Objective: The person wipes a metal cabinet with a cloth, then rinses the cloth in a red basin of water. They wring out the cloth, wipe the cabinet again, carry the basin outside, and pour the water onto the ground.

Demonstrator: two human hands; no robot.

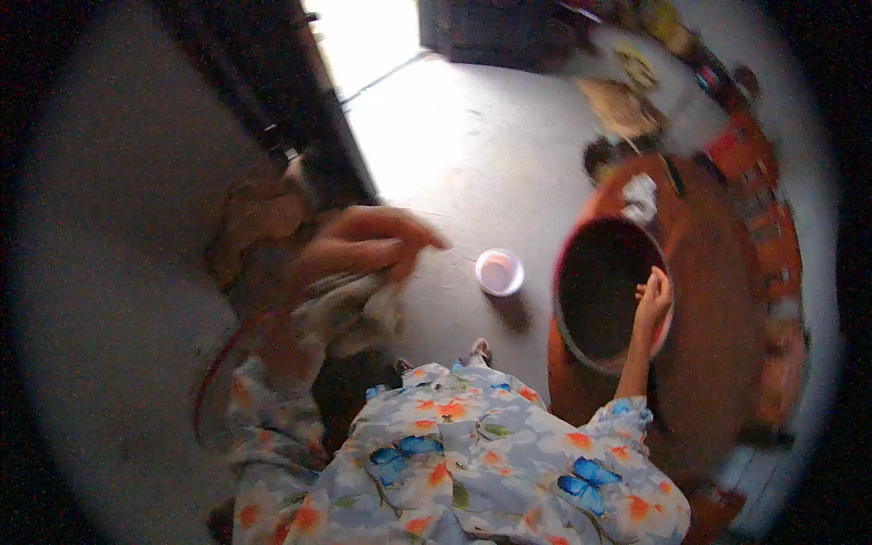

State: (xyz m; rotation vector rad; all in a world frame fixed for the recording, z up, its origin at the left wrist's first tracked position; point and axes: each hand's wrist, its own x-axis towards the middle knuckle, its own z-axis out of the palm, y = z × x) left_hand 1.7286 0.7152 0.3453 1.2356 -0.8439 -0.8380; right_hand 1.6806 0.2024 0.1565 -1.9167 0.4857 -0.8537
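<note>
My left hand (pixel 375 245) is raised at the left centre, blurred, with fingers bent; whether it pinches anything does not show. Below it lies pale crumpled cloth (pixel 361 306), touching or just behind the hand. My right hand (pixel 652 293) is over the right rim of a large round tub (pixel 560 327) with a dark inside, its fingers curled together; nothing is plainly seen in them. Between the hands a small white cup or bowl (pixel 499 272) with a pinkish inside stands on the pale floor.
A brown surface (pixel 708 306) lies right of the tub, with a crumpled white item (pixel 640 197) beyond the rim. Blurred items line the far right. A bright doorway (pixel 375 41) opens at the top, beside a dark door or panel (pixel 327 122). Brown blurred objects are at left.
</note>
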